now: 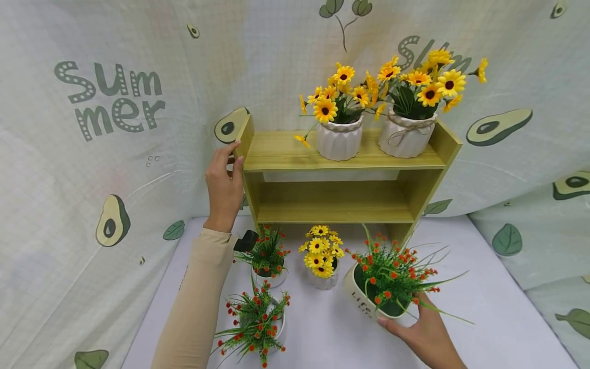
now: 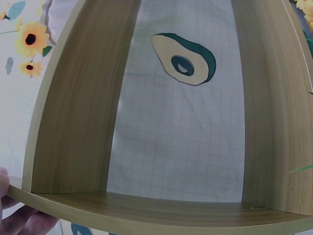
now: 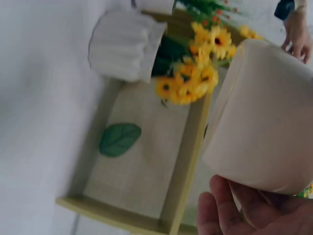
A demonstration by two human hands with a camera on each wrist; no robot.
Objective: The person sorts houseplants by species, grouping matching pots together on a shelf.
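Gripping shelf [image 1: 341, 154] edge — left hand [image 1: 224, 187]; right hand [image 1: 421, 333] holds pot [image 1: 369, 300].

shelf [image 1: 341, 154]: pale wood grain, matt, smooth
near right pot [image 1: 364, 300]: smooth cream ceramic, slight sheen
far left pot [image 1: 339, 140]: white ribbed ceramic, matt
far right pot [image 1: 405, 137]: white ribbed, tied with rough twine
backdrop [image 1: 115, 154]: thin printed cloth, creased

Left arm [image 1: 198, 302]: covered by a close-fitting beige sleeve ending at the wrist, faint small lettering on the forearm, illegible. A black device sits at the wrist's inner side. Left hand [image 1: 224, 184] and right hand [image 1: 421, 333] bare, ungloved.
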